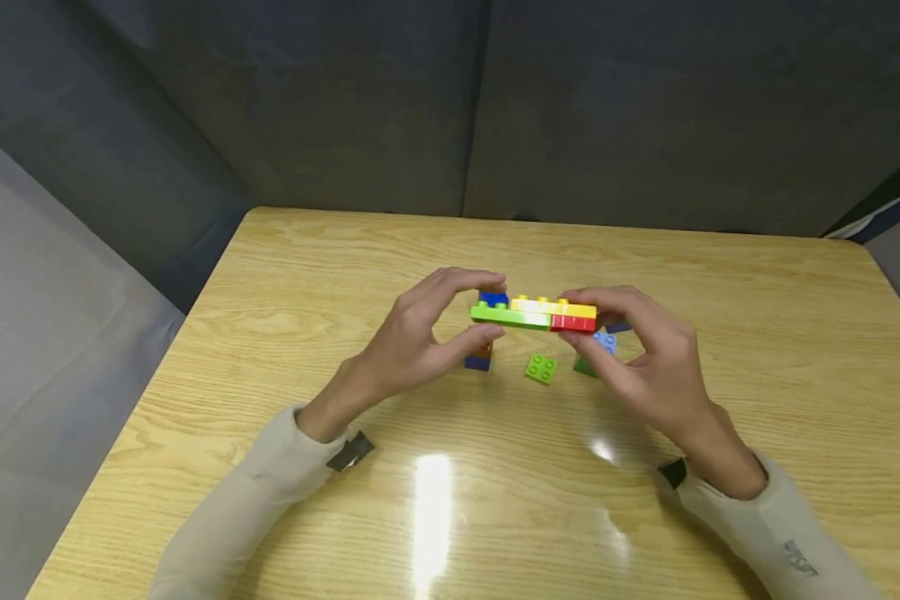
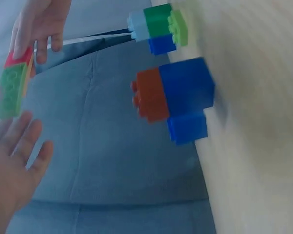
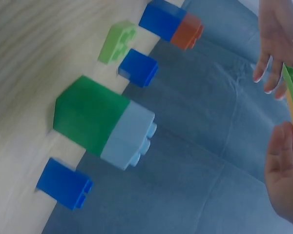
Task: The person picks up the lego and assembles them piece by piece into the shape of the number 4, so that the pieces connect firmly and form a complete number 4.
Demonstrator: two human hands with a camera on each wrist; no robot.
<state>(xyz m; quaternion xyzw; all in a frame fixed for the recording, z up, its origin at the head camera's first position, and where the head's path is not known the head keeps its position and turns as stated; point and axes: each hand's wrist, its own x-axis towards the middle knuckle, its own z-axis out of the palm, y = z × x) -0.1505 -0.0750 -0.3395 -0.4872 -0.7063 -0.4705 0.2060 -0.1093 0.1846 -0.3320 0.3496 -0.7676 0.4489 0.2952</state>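
Observation:
My right hand (image 1: 656, 367) pinches the right end of a joined toy brick piece between thumb and forefinger, above the table. In this piece a yellow brick (image 1: 536, 307) spans a light green brick (image 1: 510, 317) on the left and a red brick (image 1: 572, 324) on the right. My left hand (image 1: 420, 337) is spread around the green end, its thumb right at the lower edge and its forefinger apart above. In the left wrist view its fingers (image 2: 34, 131) are loosely extended beside the green brick. A blue brick (image 1: 493, 298) shows behind that end.
On the wooden table (image 1: 307, 292) stand an orange-and-blue stack (image 2: 173, 90), a lime brick (image 1: 542, 368) and a green stack with a light blue top (image 3: 105, 119). Another blue brick (image 3: 65, 183) lies beside the green stack. Dark cloth (image 1: 345, 108) hangs behind the table's far edge.

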